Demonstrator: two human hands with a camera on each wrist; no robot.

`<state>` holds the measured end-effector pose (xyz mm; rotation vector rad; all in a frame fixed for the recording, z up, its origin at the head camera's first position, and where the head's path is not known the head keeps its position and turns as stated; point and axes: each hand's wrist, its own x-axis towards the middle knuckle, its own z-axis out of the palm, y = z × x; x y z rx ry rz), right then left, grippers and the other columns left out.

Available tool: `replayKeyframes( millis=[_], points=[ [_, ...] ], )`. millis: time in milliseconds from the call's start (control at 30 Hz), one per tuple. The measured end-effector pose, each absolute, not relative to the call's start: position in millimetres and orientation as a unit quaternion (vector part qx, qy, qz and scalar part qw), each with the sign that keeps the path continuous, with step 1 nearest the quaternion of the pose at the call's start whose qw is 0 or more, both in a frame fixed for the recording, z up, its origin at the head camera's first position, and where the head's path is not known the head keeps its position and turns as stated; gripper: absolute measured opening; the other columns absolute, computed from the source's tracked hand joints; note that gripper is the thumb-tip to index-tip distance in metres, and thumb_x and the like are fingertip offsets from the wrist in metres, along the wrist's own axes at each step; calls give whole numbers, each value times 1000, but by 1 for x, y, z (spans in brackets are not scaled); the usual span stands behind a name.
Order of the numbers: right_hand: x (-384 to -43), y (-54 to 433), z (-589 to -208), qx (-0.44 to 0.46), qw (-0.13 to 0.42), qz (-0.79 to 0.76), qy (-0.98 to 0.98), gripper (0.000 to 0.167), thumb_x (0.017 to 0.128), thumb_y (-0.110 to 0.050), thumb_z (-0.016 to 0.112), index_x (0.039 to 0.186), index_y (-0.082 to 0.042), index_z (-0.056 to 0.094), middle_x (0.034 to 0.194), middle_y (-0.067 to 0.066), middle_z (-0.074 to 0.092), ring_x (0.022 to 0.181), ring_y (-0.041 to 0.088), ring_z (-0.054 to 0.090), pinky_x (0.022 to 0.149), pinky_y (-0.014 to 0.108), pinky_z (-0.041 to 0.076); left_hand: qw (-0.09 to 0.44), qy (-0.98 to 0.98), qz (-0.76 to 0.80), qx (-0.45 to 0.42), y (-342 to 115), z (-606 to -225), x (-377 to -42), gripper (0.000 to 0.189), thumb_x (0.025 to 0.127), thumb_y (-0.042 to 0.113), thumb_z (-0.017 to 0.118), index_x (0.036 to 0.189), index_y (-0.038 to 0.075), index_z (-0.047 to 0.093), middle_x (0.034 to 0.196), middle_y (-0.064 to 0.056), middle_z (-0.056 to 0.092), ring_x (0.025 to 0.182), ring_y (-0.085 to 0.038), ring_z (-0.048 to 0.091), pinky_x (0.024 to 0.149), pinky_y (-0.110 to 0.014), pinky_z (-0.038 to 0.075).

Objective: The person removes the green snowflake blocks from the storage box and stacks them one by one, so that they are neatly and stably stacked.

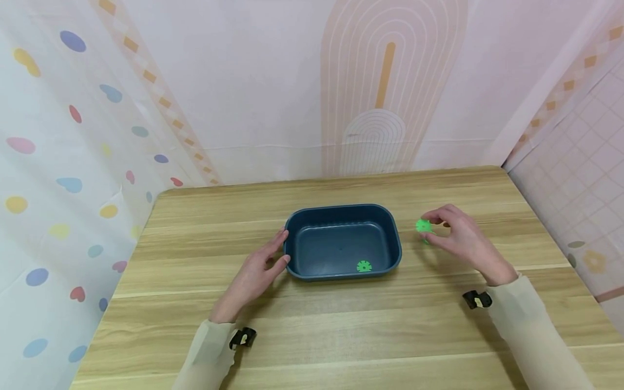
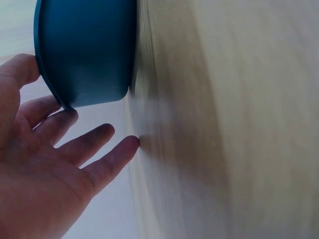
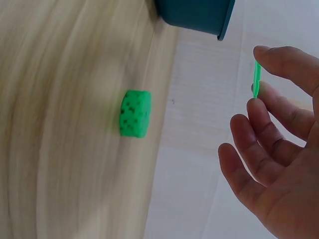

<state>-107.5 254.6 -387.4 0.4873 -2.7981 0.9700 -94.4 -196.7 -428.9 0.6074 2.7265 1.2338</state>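
A dark blue plastic basin (image 1: pixel 341 246) stands on the wooden table, with a notched green plastic disc (image 1: pixel 364 266) lying flat inside near its front side. My left hand (image 1: pixel 255 273) touches the basin's left end with its thumb and fingertips, the fingers spread and relaxed; the left wrist view shows them at the rim. Right of the basin and above the table, my right hand (image 1: pixel 460 235) pinches another green disc (image 1: pixel 423 225) between thumb and index finger. Beneath it, a short stack of green discs (image 3: pixel 135 113) sits on the table, mostly hidden in the head view.
The wooden table (image 1: pixel 317 325) has a patterned curtain (image 1: pixel 273 108) along its back edge, with more curtain at the left and right. Dark clips (image 1: pixel 242 338) show at both sleeves.
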Motion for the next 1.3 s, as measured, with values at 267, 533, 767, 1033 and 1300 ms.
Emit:
replayKeyframes(
  millis=[267, 533, 767, 1033, 1300],
  points=[
    [-110, 263, -391, 150, 55, 314, -936, 31, 91, -11, 80, 117, 4, 70, 110, 19, 65, 101, 35, 62, 90, 55, 52, 44, 893, 401, 198, -196, -429, -95, 60, 108, 27, 58, 162, 12, 36, 168, -4, 28, 150, -30, 35, 113, -51, 42],
    [-111, 269, -395, 137, 29, 318, -938, 33, 93, -13, 78, 119, 5, 70, 112, 20, 65, 103, 37, 61, 91, 55, 50, 46, 896, 396, 197, -197, -429, -95, 60, 109, 27, 57, 162, 11, 35, 168, -4, 28, 150, -30, 35, 113, -51, 42],
    [-112, 274, -401, 130, 17, 311, -941, 32, 93, -12, 78, 119, 5, 69, 112, 21, 66, 103, 36, 62, 89, 54, 52, 46, 896, 395, 198, -196, -428, -95, 60, 109, 28, 57, 162, 12, 35, 168, -4, 28, 150, -30, 35, 113, -50, 42],
    [-113, 277, -406, 127, -5, 305, -944, 31, 93, -12, 77, 118, 4, 70, 111, 19, 66, 103, 35, 62, 88, 52, 52, 47, 895, 396, 199, -197, -428, -95, 60, 109, 27, 57, 162, 11, 35, 168, -5, 28, 151, -30, 34, 113, -50, 41],
    [-119, 279, -410, 129, -18, 298, -946, 32, 92, -12, 78, 119, 4, 70, 110, 18, 67, 102, 34, 62, 88, 50, 51, 47, 897, 392, 199, -197, -428, -95, 60, 109, 28, 57, 162, 12, 35, 168, -6, 29, 151, -29, 34, 114, -50, 40]
  ],
)
